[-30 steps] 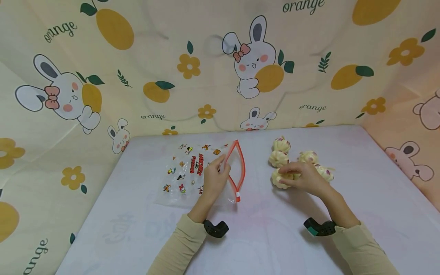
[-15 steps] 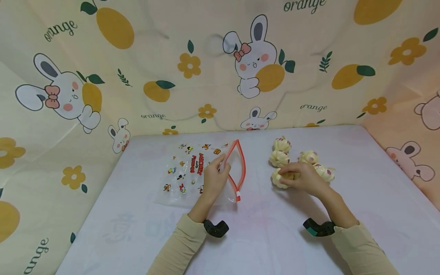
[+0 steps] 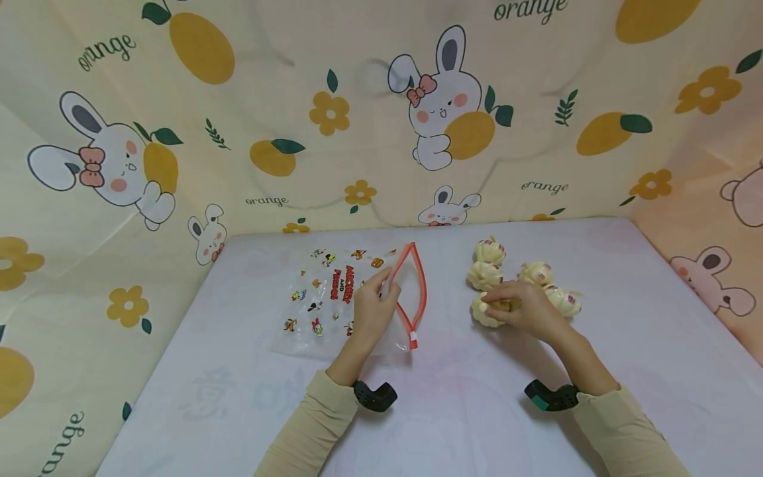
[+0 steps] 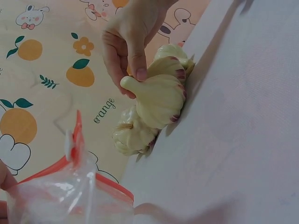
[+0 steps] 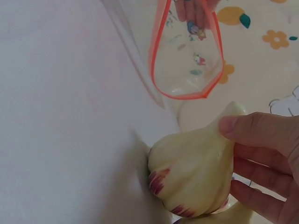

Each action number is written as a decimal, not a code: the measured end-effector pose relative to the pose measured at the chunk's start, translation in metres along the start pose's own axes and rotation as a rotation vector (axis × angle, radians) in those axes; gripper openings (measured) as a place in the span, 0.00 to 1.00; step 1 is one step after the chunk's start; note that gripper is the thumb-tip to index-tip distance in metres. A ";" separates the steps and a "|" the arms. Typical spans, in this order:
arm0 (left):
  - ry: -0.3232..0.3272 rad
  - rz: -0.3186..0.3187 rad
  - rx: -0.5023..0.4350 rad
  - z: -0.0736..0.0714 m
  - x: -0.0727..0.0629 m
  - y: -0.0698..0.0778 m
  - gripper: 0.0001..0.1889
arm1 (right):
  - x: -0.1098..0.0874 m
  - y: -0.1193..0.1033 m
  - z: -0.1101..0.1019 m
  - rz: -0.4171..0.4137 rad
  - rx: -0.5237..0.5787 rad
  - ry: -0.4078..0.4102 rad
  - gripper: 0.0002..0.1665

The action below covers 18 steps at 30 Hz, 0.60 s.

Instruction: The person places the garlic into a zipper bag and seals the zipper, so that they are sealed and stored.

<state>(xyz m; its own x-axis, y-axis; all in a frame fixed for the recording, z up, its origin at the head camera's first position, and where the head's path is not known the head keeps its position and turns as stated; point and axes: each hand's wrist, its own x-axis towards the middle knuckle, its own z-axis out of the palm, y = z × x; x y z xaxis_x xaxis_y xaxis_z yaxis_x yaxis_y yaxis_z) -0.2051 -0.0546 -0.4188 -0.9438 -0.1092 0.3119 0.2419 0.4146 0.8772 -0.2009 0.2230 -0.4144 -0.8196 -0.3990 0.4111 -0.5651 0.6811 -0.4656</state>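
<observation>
A clear zip bag printed with small cartoon figures lies at the left of the table, its red-edged mouth spread and facing right. My left hand pinches the bag at the near side of that mouth. To the right, my right hand grips a pale garlic bulb by its stem, thumb on one side and fingers on the other. Purple streaks mark the bulb's base, which sits at the tabletop. In the left wrist view, the same garlic bulb has other bulbs close beside it.
Behind the held bulb stand two more garlic bulbs, a far one and a nearer one. Others, including one bulb, lie right of the right hand. A patterned cloth rises behind the white table.
</observation>
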 end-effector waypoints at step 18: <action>-0.013 -0.015 -0.017 0.002 -0.002 0.000 0.19 | -0.001 -0.003 0.010 -0.021 -0.083 0.051 0.11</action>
<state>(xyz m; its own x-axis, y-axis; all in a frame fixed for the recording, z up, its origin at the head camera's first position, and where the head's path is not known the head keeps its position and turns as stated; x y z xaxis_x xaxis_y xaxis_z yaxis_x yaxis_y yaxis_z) -0.2034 -0.0529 -0.4198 -0.9502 -0.1034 0.2939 0.2314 0.3974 0.8880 -0.1997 0.2156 -0.4208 -0.8008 -0.3833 0.4603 -0.5704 0.7226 -0.3905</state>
